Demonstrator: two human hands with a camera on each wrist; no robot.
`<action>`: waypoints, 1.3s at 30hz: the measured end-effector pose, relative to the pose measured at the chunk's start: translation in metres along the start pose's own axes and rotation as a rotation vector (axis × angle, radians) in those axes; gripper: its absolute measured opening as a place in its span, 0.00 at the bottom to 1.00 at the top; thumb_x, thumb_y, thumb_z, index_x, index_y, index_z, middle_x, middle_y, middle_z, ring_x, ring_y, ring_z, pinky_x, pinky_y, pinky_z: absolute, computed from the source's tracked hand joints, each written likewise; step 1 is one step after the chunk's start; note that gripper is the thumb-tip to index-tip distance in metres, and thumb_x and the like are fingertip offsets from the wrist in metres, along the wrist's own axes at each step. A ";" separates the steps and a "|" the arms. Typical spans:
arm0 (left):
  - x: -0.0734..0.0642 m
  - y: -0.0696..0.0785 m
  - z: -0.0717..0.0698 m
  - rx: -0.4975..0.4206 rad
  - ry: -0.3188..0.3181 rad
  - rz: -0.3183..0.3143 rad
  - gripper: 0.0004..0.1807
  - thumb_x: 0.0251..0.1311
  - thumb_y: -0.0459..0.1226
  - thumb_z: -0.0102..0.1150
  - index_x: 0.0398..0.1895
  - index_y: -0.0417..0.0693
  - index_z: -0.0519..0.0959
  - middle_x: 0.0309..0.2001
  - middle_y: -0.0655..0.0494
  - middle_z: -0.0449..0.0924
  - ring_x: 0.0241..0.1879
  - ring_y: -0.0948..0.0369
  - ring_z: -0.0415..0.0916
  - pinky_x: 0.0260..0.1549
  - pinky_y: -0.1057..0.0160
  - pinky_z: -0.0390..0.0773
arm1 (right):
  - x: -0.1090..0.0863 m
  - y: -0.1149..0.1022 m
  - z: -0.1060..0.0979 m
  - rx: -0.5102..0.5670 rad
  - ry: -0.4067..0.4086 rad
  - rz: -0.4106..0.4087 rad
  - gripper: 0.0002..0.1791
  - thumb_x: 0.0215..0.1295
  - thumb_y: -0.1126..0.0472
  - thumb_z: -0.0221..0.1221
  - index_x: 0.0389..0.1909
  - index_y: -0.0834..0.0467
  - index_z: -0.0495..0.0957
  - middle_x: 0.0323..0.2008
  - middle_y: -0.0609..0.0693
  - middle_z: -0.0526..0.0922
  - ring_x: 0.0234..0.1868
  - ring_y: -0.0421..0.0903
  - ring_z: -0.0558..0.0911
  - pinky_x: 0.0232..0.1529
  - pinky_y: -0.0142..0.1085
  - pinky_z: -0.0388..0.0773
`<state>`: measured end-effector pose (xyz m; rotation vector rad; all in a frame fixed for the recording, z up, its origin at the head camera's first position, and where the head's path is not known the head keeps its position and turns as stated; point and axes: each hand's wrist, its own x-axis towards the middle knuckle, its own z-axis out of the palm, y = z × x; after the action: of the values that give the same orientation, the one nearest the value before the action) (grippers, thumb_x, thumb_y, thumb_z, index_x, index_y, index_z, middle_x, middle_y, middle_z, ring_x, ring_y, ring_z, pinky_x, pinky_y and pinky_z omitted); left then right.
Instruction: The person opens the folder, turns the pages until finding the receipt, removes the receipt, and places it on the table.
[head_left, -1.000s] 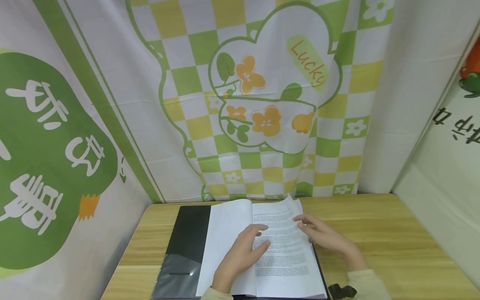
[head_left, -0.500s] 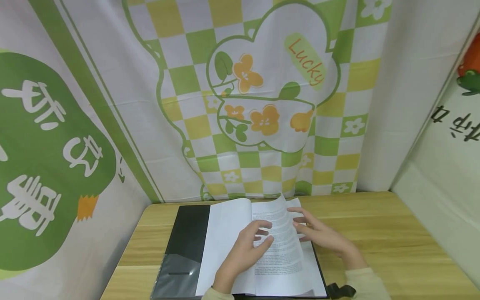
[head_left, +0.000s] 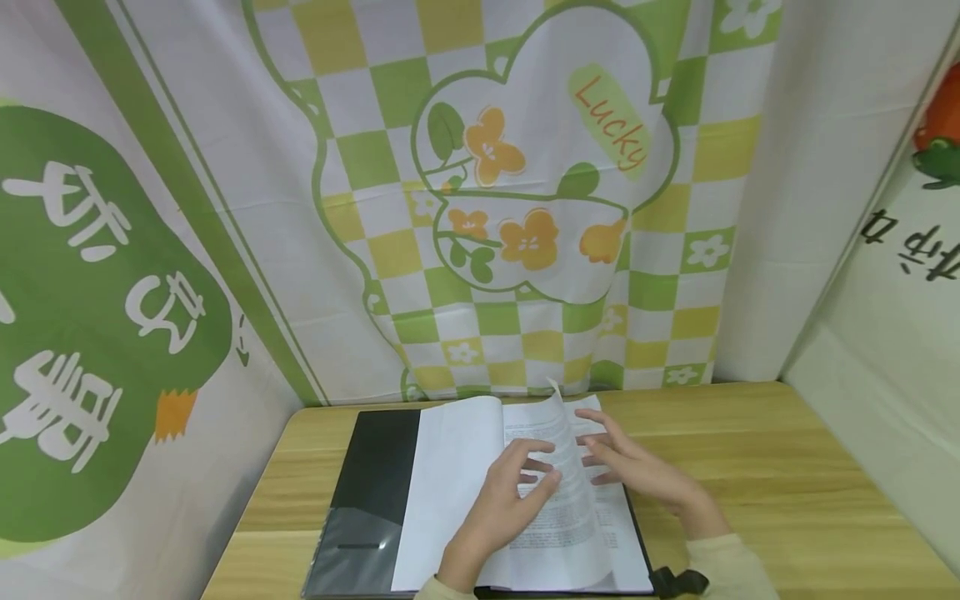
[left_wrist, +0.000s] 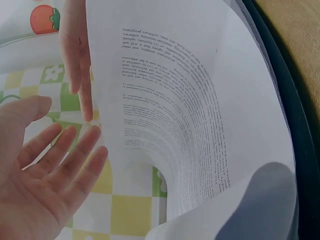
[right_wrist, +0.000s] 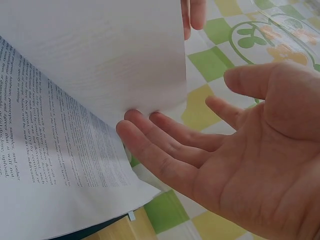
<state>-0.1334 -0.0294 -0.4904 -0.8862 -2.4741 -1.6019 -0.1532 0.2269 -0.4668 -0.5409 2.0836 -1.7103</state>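
A black folder [head_left: 386, 458] holding white sheets lies open on the table. One printed page [head_left: 562, 500] is raised and curved toward the left, its top corner standing up. My right hand [head_left: 645, 475] is at the page's right side, fingers extended; in the right wrist view the fingertips of this hand [right_wrist: 220, 155] touch the page's blank back [right_wrist: 100, 60]. My left hand [head_left: 506, 500] hovers over the page's printed side with relaxed, spread fingers. In the left wrist view, fingertips of my left hand [left_wrist: 55, 175] lie near the raised page's edge [left_wrist: 107, 75]; contact cannot be judged.
Left of the raised page lies a blank white sheet [head_left: 450, 492]. A clear pocket [head_left: 352, 550] covers the folder's lower left. The wooden table [head_left: 757, 475] ends at a printed curtain [head_left: 525, 333] behind, with fabric walls on both sides.
The page has lifted off the stack and swung left, showing printed text beneath it. My right hand has shifted slightly left with it, and my left hand has moved a little right.
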 end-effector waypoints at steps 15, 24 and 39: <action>0.000 0.003 0.001 -0.045 0.001 -0.030 0.24 0.78 0.51 0.57 0.71 0.55 0.71 0.67 0.55 0.74 0.58 0.51 0.82 0.53 0.50 0.85 | 0.006 0.004 0.012 0.017 -0.032 0.007 0.30 0.89 0.52 0.39 0.83 0.57 0.46 0.75 0.77 0.58 0.68 0.73 0.73 0.60 0.61 0.80; 0.000 0.002 0.001 0.013 -0.030 -0.012 0.21 0.81 0.51 0.51 0.71 0.60 0.71 0.67 0.60 0.74 0.58 0.52 0.80 0.53 0.58 0.84 | 0.008 0.004 0.020 0.014 -0.061 0.006 0.32 0.89 0.50 0.40 0.83 0.58 0.47 0.77 0.73 0.60 0.69 0.69 0.74 0.60 0.59 0.80; -0.003 0.002 -0.001 0.024 -0.049 -0.020 0.21 0.82 0.46 0.49 0.72 0.53 0.71 0.69 0.56 0.71 0.59 0.57 0.77 0.53 0.59 0.84 | 0.012 0.006 0.024 -0.017 -0.082 0.000 0.30 0.88 0.51 0.41 0.81 0.62 0.52 0.77 0.70 0.60 0.68 0.67 0.75 0.58 0.60 0.81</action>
<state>-0.1305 -0.0308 -0.4895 -0.9111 -2.5373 -1.5722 -0.1507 0.2017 -0.4772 -0.6064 2.0424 -1.6435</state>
